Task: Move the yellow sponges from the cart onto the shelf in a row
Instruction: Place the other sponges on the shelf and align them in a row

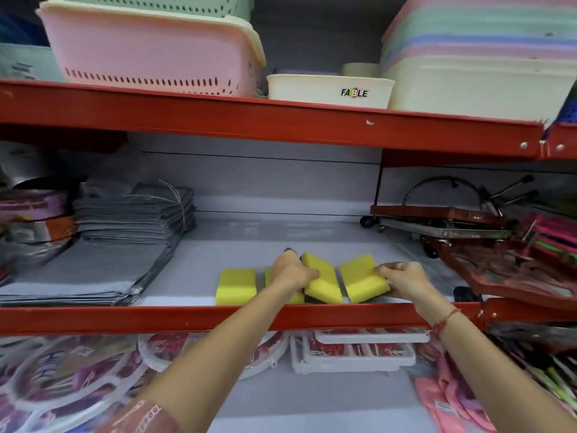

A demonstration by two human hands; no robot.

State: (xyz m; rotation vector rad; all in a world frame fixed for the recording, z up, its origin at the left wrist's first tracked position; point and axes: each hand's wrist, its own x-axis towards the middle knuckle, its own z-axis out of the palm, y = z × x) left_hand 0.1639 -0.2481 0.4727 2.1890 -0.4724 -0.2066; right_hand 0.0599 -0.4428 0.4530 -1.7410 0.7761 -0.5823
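We see four yellow sponges near the front lip of the white middle shelf (249, 242), just behind its red front rail (156, 317). Taking that rail as our landmark, the leftmost sponge (235, 285) lies flat just behind it, free of both hands. Beside it, a second sponge (269, 276) is mostly hidden under the left hand (292, 271), with only yellow slivers showing. The left hand grips the third sponge (323, 278), thumb pressed on its top and fingers curled around its far end; this sponge sits tilted, its near end close to the rail. The right hand (402, 278) pinches the fourth sponge (362, 278) at its right edge, fingertips on top and thumb below; it too is angled, with a narrow gap separating it from the third.

Further along the rail to the left, a stack of grey folded bags (125, 232) fills the shelf. At the rail's right end lie dark red wheeled stands (468, 226). Above the rail, the upper shelf carries a pink basket (150, 51) and a white tub (327, 90) marked FABLE.
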